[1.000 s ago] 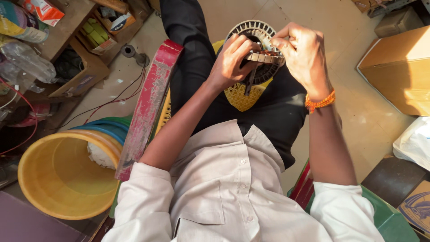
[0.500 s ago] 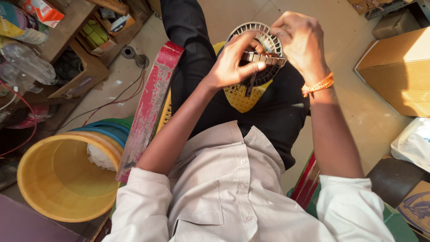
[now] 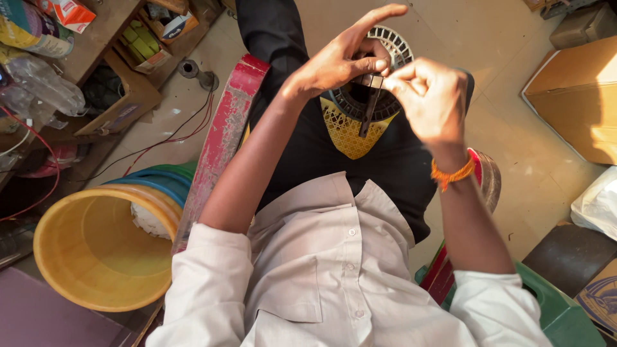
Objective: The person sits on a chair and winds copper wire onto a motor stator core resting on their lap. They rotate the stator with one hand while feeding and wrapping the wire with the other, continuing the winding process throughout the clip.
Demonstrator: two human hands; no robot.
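Bucket point(image 3: 96, 250) left of lap, carton point(image 3: 575, 96) right, perhaps apart

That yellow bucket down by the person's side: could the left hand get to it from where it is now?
Probably yes. The yellow bucket stands open beside the left arm with nothing over its mouth. But the left hand is up at the round slotted metal part, so it would first have to let go.
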